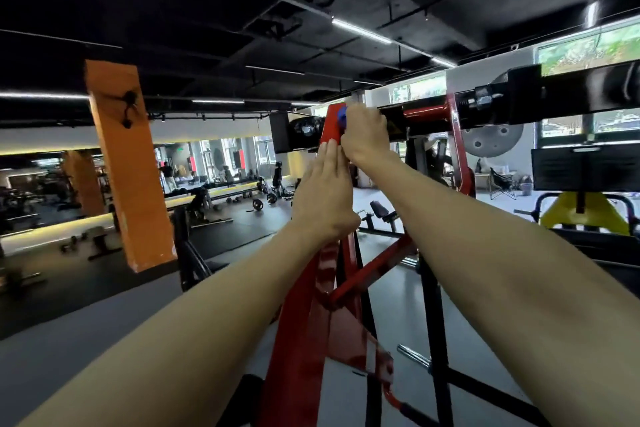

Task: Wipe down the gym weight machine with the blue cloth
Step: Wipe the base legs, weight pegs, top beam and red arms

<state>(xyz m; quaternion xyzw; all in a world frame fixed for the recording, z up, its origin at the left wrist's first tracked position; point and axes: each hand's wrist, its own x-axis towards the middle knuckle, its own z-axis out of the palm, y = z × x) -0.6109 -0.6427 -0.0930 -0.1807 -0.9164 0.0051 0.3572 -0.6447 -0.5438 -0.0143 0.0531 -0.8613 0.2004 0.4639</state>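
High on the weight machine [304, 305], near the top of its slanted red upright, both bare hands work close together. The right hand [363, 139] has its grip closed round the blue cloth [342, 113], fingers curled over it so that only a small blue edge shows at the knuckles, and it presses the cloth against the red upright just where that meets the black crossbar [568, 94]. The left hand [323, 191] lies just below, its grip wide, fingers straight and together, flat against the red upright with the fingertips touching the right wrist.

The red paint is glossy and catches the ceiling lights in pale streaks. A thinner red strut runs diagonally off the upright lower down, and black posts stand behind it. The crossbar is shiny black, with a red sleeve and a bolt with a coil spring at its joint.

The room is a large gym with a black open ceiling of ducts and pipes, crossed by thin strip lights. An orange pillar [124, 163] stands to the left, with a mirrored wall beyond it. The floor [69, 343] is grey near the machine and dark matting farther off, where benches, weight plates and other machines stand. Windows with green foliage outside show at the right, above a yellow frame [585, 211] and a folding chair.
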